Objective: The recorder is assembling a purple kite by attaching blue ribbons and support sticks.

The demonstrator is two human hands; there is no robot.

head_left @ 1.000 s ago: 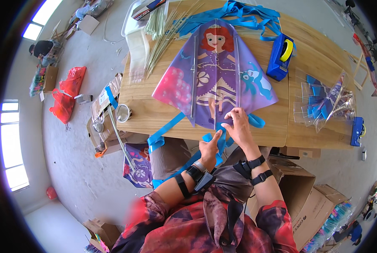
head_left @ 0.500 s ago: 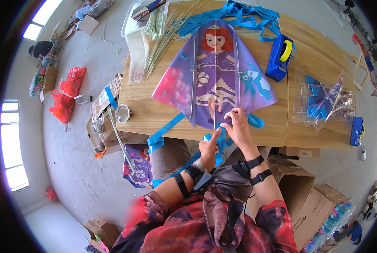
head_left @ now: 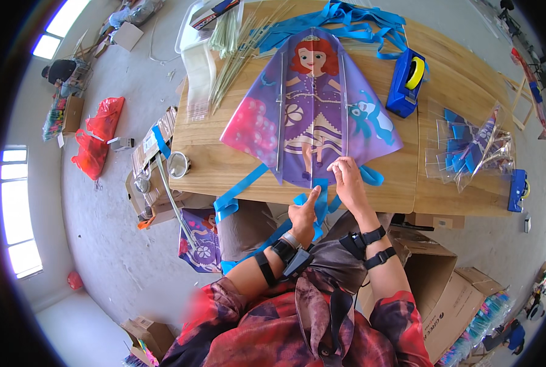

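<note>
A purple kite point(head_left: 313, 116) printed with a red-haired cartoon princess lies flat on the table, its lower edge toward me. Two thin rods run lengthwise across it, one on each side of the figure. My left hand point(head_left: 303, 214) grips a blue ribbon point(head_left: 321, 191) at the kite's bottom middle, thumb pointing up along it. The ribbon's end overlaps the kite's lower edge. My right hand point(head_left: 350, 183) is over the lower edge just to the right, fingers curled and pressed together. Whatever it may pinch is too small to make out.
A blue tape dispenser point(head_left: 405, 84) stands right of the kite. Blue ribbons point(head_left: 346, 24) and thin sticks point(head_left: 239, 67) lie at the back. Clear-wrapped kite pieces point(head_left: 472, 147) are at the right, a metal cup point(head_left: 178, 164) at the left edge. Cardboard boxes point(head_left: 429, 269) stand beside me.
My right hand has moved slightly right, off the ribbon at the kite's bottom middle, uncovering the ribbon's end. My left hand has stayed in place on the ribbon.
</note>
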